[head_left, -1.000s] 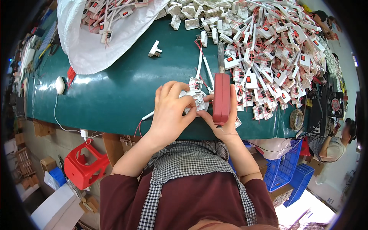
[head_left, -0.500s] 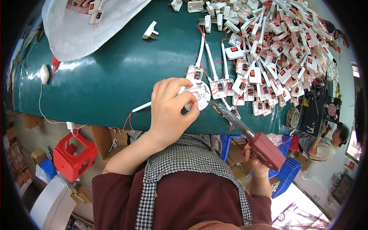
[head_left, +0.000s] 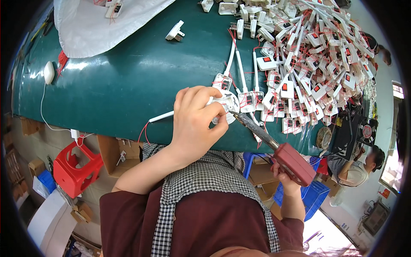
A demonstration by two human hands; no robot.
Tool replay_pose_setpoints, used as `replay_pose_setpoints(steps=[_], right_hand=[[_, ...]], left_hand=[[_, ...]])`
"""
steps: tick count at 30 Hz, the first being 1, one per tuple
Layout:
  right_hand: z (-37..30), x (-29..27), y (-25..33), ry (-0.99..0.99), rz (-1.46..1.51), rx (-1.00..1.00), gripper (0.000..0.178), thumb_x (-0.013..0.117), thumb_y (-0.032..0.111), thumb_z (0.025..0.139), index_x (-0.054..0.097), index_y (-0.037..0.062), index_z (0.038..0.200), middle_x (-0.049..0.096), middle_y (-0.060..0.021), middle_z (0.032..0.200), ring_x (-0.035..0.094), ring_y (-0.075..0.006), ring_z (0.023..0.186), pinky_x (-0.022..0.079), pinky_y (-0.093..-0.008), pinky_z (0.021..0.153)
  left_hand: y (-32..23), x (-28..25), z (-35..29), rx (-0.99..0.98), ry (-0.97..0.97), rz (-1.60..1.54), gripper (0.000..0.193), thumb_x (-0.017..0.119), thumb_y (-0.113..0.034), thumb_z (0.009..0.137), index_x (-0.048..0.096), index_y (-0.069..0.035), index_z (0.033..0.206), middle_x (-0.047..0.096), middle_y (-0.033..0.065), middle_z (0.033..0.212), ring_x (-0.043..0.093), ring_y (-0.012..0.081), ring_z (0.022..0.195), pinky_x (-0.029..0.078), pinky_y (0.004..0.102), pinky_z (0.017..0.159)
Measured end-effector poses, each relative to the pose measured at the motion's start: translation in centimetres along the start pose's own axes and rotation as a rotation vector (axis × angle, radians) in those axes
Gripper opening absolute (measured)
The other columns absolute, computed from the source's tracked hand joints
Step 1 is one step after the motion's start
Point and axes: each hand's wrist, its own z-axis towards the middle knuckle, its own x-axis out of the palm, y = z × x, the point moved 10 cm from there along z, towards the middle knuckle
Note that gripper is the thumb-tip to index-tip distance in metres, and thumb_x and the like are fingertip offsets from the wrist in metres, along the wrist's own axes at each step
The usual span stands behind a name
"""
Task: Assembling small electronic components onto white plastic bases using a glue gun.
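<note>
My left hand [head_left: 193, 124] pinches a round white plastic housing [head_left: 230, 101] over the green table, thumb and fingertips at its left side. Small metal parts and thin wire show inside, partly hidden by the fingers. From beneath this hand a white cable [head_left: 162, 116] with red wire ends points left. My right hand [head_left: 286, 176] is wrapped round the dark red handle of a soldering iron [head_left: 295, 164]. Its tip reaches the housing's lower right edge, close to my left fingertips; whether it touches is too small to tell. Several white switch boxes on cables [head_left: 246, 101] lie just beyond.
A big heap of white switch boxes with red wires [head_left: 314, 70] covers the table's right. A loose plug piece [head_left: 175, 31] and a white bag [head_left: 107, 32] lie farther left. A round pad [head_left: 323, 138] and a fan [head_left: 367, 130] are at right, near another person [head_left: 358, 169].
The soldering iron's tip has come slightly closer to the housing and my left fingertips. The whole view has shifted a little; both hands keep their hold.
</note>
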Motion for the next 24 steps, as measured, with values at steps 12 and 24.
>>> replay_pose_setpoints(steps=[12, 24], right_hand=[[2.1, 0.5, 3.8, 0.1, -0.067, 0.08, 0.069, 0.08, 0.036, 0.074, 0.056, -0.0047, 0.124, 0.069, -0.0104, 0.103, 0.067, -0.017, 0.085, 0.051, -0.0291, 0.074], [2.9, 0.4, 5.5, 0.146, -0.273, 0.088, 0.066, 0.081, 0.03, 0.068, 0.058, -0.0001, 0.123, 0.067, -0.0126, 0.114, 0.068, -0.025, 0.094, 0.052, -0.0325, 0.079]], left_hand=[[-0.2, -0.1, 0.2, 0.025, -0.022, 0.002, 0.011, 0.068, -0.006, 0.066, 0.057, -0.006, 0.068, 0.06, 0.0057, 0.102, 0.055, 0.0257, 0.101, 0.038, 0.0451, 0.092], [-0.3, -0.1, 0.3, 0.019, -0.009, 0.008, 0.013, 0.069, -0.004, 0.066, 0.057, -0.006, 0.068, 0.06, 0.0055, 0.104, 0.054, 0.027, 0.103, 0.037, 0.0406, 0.089]])
